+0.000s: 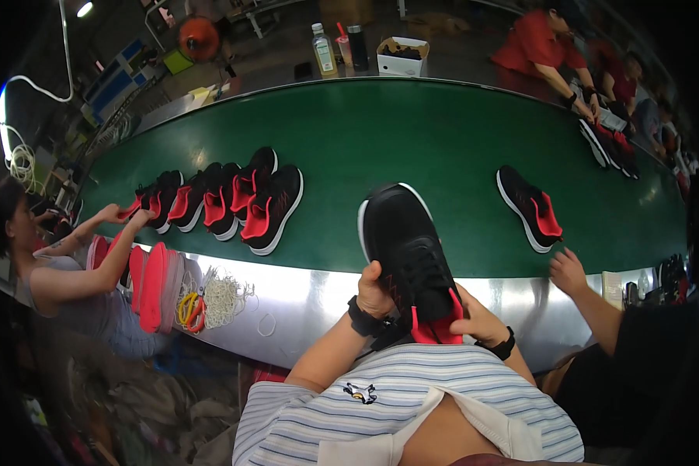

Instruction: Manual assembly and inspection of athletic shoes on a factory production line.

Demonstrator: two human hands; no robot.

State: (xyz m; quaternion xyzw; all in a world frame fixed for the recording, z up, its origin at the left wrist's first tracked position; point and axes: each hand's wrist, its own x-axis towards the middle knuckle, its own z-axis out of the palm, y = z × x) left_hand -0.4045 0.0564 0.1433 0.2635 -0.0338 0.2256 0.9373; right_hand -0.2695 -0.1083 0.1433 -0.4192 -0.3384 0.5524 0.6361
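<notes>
We are holding a black shoe (400, 225) close before our striped shirt (435, 380), its toe pointing away from us and its white sole edge showing around the front. Our left hand (375, 292) is clasping the shoe's left side, and our right hand (481, 318) is gripping the red-lined opening near the heel.

To our left, pink-red insoles (157, 286) are lying on the metal near edge of the table (396, 136), beside a yellow-and-orange-handled tool (196, 314) and a tangle of white cord (227, 301). Past these, a seated co-worker (78, 279) is reaching into a row of matching shoes (278, 213) standing on the green top.

On our right, another person's hand (568, 272) is hovering just beside a lone shoe (523, 200).

Along the far edge, a bottle (325, 53), a dark flask (357, 48) and a white box (401, 64) are standing, while a person in red (532, 50) is leaning over more shoes (596, 144) at the far right.
</notes>
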